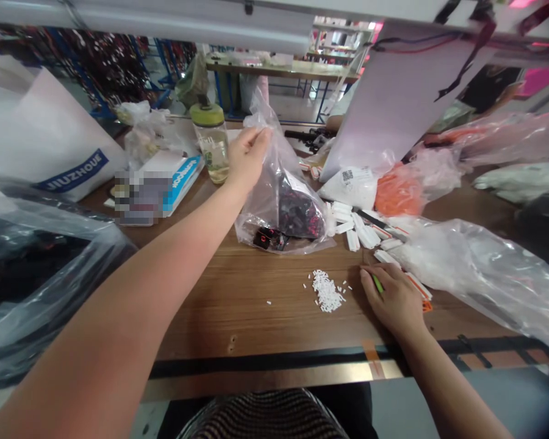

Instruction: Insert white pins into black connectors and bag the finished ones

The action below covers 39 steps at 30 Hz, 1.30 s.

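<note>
My left hand [251, 146] is closed on the upper edge of a clear plastic bag [258, 201]. Inside that bag are a smaller bag of dark parts [299, 210] and a few loose black pieces [268, 238] at its bottom. My right hand [393, 296] rests low on the table, fingers curled around a slim green tool [377, 283]; its kind I cannot make out. Left of this hand lies a loose pile of tiny white cylinders [328, 291]. White plastic strips [357, 228] are heaped just beyond it.
A bottle with a green lid [210, 143] stands behind my left forearm. White granules fill one bag [352, 186], orange pieces another [398, 192]. Large clear bags flank the wooden table [256, 329] at left and right. A white panel [393, 91] rises at the back.
</note>
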### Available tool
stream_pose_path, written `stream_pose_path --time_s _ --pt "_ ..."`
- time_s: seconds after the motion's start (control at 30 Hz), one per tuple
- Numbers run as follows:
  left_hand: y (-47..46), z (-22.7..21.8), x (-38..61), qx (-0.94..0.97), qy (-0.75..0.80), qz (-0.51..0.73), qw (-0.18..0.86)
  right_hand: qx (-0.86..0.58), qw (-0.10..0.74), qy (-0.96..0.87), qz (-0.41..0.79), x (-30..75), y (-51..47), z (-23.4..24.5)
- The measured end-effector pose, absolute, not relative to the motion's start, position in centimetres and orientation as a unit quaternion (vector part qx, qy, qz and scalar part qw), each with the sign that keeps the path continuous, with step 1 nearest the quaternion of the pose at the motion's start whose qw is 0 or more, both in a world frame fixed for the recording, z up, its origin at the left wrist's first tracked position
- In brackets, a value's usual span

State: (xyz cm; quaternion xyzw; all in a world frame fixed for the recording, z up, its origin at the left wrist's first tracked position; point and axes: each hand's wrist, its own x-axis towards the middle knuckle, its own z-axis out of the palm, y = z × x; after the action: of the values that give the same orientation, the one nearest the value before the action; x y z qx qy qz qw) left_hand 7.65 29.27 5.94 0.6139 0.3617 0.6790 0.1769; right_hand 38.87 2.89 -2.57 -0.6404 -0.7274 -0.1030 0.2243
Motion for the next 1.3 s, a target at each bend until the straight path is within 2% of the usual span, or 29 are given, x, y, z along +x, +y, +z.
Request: stream_pose_path --time_s 0.1,0.17,0.27,0.37,0.43,0.5,0.53,0.63,0.77,1.0,1.3 --pt "29.2 6.0 6.5 0.620 0.411 0.654 0.137 -0.638 0.227 -0.729 -0.106 38.9 2.9 -2.6" --pt "28.9 6.1 4.9 0.631 0.495 0.587 0.111 -0.638 0.225 -0.728 -0.110 39.0 2.9 -2.7" --pt "26.7 6.9 3.0 0.625 0.585 0.516 0.021 -0.641 0.220 -0.727 -0.114 38.9 2.9 -2.8" --pt "21.9 8.3 3.4 0.677 0.554 0.479 -0.072 -0.646 0.220 -0.723 -0.111 38.9 2.8 -2.7" --pt "18.4 8.6 4.7 0.755 0.501 0.421 -0.039 -0.648 0.222 -0.722 -0.103 38.8 2.8 -2.6" --pt "15.6 7.9 6.0 0.849 0.454 0.260 0.079 -0.649 0.225 -0.720 -0.096 38.8 2.8 -2.6" --pt "14.6 7.2 6.4 0.874 0.441 0.177 0.103 -0.650 0.225 -0.720 -0.095 38.8 2.7 -2.5" --pt "13.7 4.9 6.6 0.898 0.431 0.049 0.070 -0.649 0.220 -0.721 -0.098 38.8 2.7 -2.5" --pt "14.3 3.0 6.0 0.906 0.419 0.024 0.054 -0.648 0.215 -0.723 -0.104 38.9 2.7 -2.7" --pt "14.5 2.6 6.5 0.919 0.394 0.007 0.035 -0.643 0.201 -0.728 -0.127 38.5 2.6 -2.6" --pt "13.1 2.8 5.0 0.909 0.410 0.068 0.036 -0.640 0.168 -0.736 -0.145 39.3 2.1 -2.1"
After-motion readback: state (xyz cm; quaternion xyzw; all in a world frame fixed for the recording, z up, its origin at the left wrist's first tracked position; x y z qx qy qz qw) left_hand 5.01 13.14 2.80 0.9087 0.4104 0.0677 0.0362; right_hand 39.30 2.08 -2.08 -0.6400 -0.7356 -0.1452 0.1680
